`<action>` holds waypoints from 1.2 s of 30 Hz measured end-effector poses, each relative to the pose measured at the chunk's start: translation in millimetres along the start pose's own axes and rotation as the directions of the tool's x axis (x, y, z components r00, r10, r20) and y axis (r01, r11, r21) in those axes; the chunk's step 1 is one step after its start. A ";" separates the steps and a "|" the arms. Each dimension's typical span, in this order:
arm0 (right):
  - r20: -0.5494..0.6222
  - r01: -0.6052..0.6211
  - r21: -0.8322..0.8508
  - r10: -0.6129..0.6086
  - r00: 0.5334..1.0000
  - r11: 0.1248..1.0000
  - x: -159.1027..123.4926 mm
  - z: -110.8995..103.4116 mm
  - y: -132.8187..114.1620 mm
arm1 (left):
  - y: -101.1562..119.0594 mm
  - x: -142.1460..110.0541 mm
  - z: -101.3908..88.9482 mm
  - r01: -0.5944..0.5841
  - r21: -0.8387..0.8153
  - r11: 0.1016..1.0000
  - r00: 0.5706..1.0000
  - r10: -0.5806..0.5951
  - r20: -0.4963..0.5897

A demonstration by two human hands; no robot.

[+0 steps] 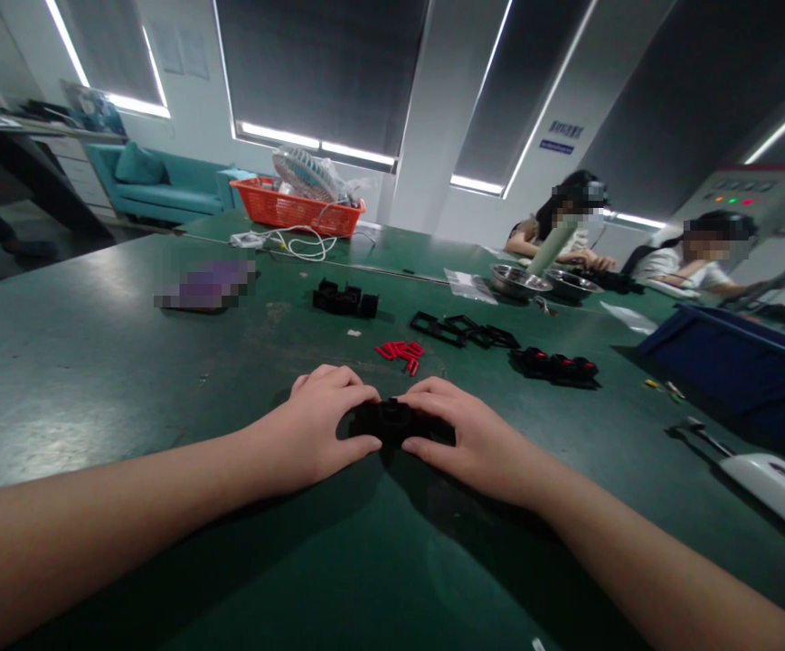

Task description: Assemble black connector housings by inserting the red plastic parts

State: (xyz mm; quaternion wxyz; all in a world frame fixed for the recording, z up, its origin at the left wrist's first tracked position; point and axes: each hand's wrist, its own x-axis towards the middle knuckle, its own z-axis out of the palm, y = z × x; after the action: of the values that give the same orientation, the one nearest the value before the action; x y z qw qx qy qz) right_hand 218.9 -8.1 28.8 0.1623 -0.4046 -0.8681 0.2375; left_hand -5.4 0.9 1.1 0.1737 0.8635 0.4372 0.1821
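My left hand point(317, 425) and my right hand point(464, 434) rest on the green table point(94, 362), both closed around a small black plastic part point(392, 422) held between them. Fingers and thumbs of both hands wrap its ends, so only its middle shows. Just beyond it lies a small heap of red pins point(401, 353). Farther back are a cluster of black blocks point(345, 299), flat black frames point(464, 330), and black parts with red inserts point(555, 366).
An orange basket point(297, 208) with a fan and white cable stands at the back. Two metal bowls point(542, 282) sit near two seated people at the far right. A blue bin point(738, 362) and a white tool point(772, 488) lie on the right.
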 end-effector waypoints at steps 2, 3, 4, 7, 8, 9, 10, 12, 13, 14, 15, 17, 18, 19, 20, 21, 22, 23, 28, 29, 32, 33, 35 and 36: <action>-0.002 0.001 0.000 -0.001 1.000 1.000 0.0 0.2 0.3 | 0.3 -0.1 -0.1 -0.004 0.006 1.000 1.000 0.004 -0.001; -0.005 0.002 -0.001 -0.002 1.000 1.000 0.0 0.5 0.6 | 0.3 -0.2 0.0 -0.006 0.010 1.000 1.000 0.006 -0.003; -0.008 0.005 -0.002 -0.005 1.000 1.000 0.0 0.7 0.8 | 0.3 -0.2 0.0 -0.008 0.013 1.000 1.000 0.008 -0.006; -0.010 0.012 0.003 -0.011 1.000 1.000 -0.1 1.2 1.3 | -0.1 -0.3 0.3 -0.010 0.012 1.000 1.000 0.010 -0.012; -0.009 0.012 0.006 -0.012 1.000 1.000 -0.1 1.3 1.3 | -0.2 -0.2 0.4 -0.011 0.009 1.000 1.000 0.011 -0.013; -0.009 0.010 0.007 -0.010 1.000 1.000 -0.1 1.2 1.2 | -0.3 -0.1 0.4 -0.012 0.006 1.000 1.000 0.012 -0.013; -0.008 0.007 0.008 -0.007 1.000 1.000 -0.1 1.2 1.1 | -0.2 0.0 0.3 -0.011 0.004 1.000 1.000 0.011 -0.011; -0.005 0.000 0.006 0.000 1.000 1.000 -0.2 0.9 0.6 | 0.2 0.3 -0.1 -0.006 0.002 1.000 1.000 0.006 -0.003; -0.004 -0.003 0.005 0.003 1.000 1.000 -0.2 0.9 0.4 | 0.4 0.4 -0.3 -0.002 0.001 1.000 1.000 0.002 0.000; -0.003 -0.006 0.004 0.006 1.000 1.000 -0.2 0.8 0.2 | 0.6 0.5 -0.5 0.001 0.001 1.000 1.000 -0.001 0.003; -0.002 -0.008 0.005 0.008 1.000 1.000 -0.1 0.8 0.1 | 0.8 0.5 -0.7 0.002 0.000 1.000 1.000 -0.002 0.006; -0.002 -0.009 0.006 0.009 1.000 1.000 0.1 0.8 0.0 | 0.6 0.3 -0.9 0.001 0.000 1.000 1.000 -0.001 0.008; -0.002 -0.010 0.008 0.010 1.000 1.000 0.2 0.8 0.0 | 0.3 0.2 -0.8 -0.002 -0.001 1.000 1.000 0.002 0.008; 0.000 -0.010 0.009 0.010 1.000 1.000 0.3 0.8 0.1 | -0.2 0.0 -0.7 -0.006 -0.002 1.000 1.000 0.006 0.010; 0.002 -0.011 0.009 0.011 1.000 1.000 0.5 0.7 0.1 | -0.7 -0.2 -0.5 -0.009 -0.003 1.000 1.000 0.009 0.010; 0.003 -0.011 0.010 0.011 1.000 1.000 0.5 0.7 0.2 | -1.3 -0.4 -0.2 -0.012 -0.004 1.000 1.000 0.012 0.007; 0.003 -0.011 0.009 0.011 1.000 1.000 0.6 0.7 0.2 | -1.9 -0.6 0.0 -0.015 -0.005 1.000 1.000 0.015 0.005; 0.003 -0.012 0.010 0.012 1.000 1.000 0.6 0.8 0.1 | -2.3 -0.7 0.3 -0.018 -0.008 1.000 1.000 0.018 0.003; -0.007 -0.012 0.014 0.012 1.000 1.000 0.5 2.0 0.0 | -2.1 -0.4 0.5 -0.016 -0.013 1.000 1.000 0.016 0.002; -0.006 -0.010 0.013 0.010 1.000 1.000 0.6 2.3 0.2 | -1.8 -0.3 0.3 -0.015 -0.010 1.000 1.000 0.015 0.001; -0.006 -0.006 0.004 0.006 1.000 1.000 0.7 2.9 1.1 | -0.8 0.1 -0.3 -0.014 -0.009 1.000 1.000 0.014 0.003; -0.007 -0.007 0.001 0.007 1.000 1.000 0.8 3.0 1.3 | -0.6 0.1 -0.4 -0.011 -0.009 1.000 1.000 0.011 0.005; -0.010 -0.006 0.003 0.006 1.000 1.000 0.8 2.8 1.3 | -0.5 0.2 -0.4 -0.005 -0.007 1.000 1.000 0.006 0.010; -0.010 -0.005 0.006 0.005 1.000 1.000 0.8 2.8 1.2 | -0.6 0.3 -0.2 -0.005 -0.006 1.000 1.000 0.005 0.011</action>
State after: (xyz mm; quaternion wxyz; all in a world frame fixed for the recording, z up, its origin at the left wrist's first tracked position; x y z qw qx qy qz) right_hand 217.8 -7.6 25.9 0.1672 -0.4074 -0.8656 0.2383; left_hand -5.7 1.4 1.1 0.1780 0.8651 0.4334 0.1792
